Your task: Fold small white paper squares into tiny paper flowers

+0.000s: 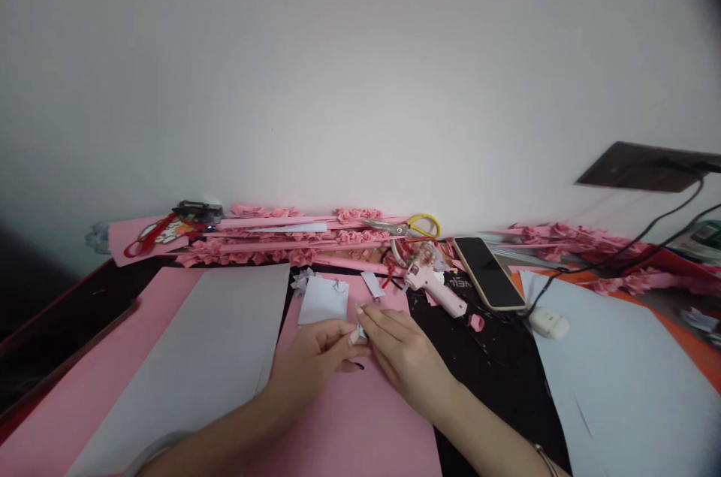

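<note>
Over a pink paper sheet, my left hand and my right hand meet fingertip to fingertip. Both are closed on a small piece of white paper, mostly covered by the fingers. Its exact shape cannot be made out. Just beyond the hands lies a stack of white paper squares, with small folded white paper pieces at its upper left edge. A narrow white strip rests on the pink sheet to the right of the stack.
Behind lie long pink paper flower stems and yellow-handled scissors. A pink glue gun, a phone and a white earphone case are to the right. Large white sheets flank the hands. Black cables hang from a wall socket plate.
</note>
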Tool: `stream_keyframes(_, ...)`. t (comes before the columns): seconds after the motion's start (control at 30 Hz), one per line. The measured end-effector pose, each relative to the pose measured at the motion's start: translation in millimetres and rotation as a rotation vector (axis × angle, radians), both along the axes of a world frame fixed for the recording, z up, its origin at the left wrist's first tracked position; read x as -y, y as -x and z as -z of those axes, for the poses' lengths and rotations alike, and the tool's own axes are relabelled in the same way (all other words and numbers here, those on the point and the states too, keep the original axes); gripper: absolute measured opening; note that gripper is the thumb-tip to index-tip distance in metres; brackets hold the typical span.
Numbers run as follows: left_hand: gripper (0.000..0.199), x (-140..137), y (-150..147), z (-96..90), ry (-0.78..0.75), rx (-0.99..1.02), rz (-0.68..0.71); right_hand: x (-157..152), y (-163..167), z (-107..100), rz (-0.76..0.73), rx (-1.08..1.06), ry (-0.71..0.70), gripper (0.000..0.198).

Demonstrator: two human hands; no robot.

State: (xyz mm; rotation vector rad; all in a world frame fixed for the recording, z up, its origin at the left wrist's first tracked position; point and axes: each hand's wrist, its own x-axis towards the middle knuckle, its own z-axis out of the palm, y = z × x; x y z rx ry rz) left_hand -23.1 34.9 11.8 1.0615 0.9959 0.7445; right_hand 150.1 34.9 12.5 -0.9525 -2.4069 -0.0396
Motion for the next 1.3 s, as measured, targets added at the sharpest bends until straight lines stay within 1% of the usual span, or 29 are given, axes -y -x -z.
stream_keyframes(0.23, 0.028, 1.9, -0.3, 0.7, -0.075, -0.035, 0.025, 1.0, 2.1, 1.2, 0.024, 0.044, 0.048, 0.033)
stream_keyframes(0.43, 0.025, 4.6, -0.8, 3.1, -0.113, -0.068, 0.016, 3.2, 2.6, 0.8, 0.015, 0.059, 0.149, 0.039)
stream_keyframes(0.53, 0.023, 3.8, -1.0, 5.3, -0.107, -0.040, 0.005, 4.3, 2.0, -0.5, 0.006, 0.037, 0.174, 0.044)
stream_keyframes(0.63, 0.024, 2.5, -1.1, 5.8, -0.099, -0.032, 0.000, 4.9, 1.6, -0.2, -0.002, 0.017, 0.163, 0.045)
stream_keyframes(0.83, 0.027, 2.3, -0.9, 0.0, -0.074, -0.025, -0.006, 5.2, 2.5, 2.4, -0.005, -0.015, 0.160, 0.048)
stream_keyframes(1.03, 0.033, 2.0, 1.2, 0.1, 0.012, 0.050, -0.014, 6.0, 3.2, 1.5, -0.007, -0.018, 0.177, 0.049)
stream_keyframes(1.17, 0.029, 0.9, 0.9, 1.8, -0.011, 0.040, -0.007, 6.6, 3.3, 1.5, 0.003, -0.003, 0.192, 0.048)
stream_keyframes(1.3, 0.027, 0.4, 0.4, 2.2, -0.019, 0.021, -0.017, 6.6, 4.0, 1.6, -0.014, -0.030, 0.207, 0.051)
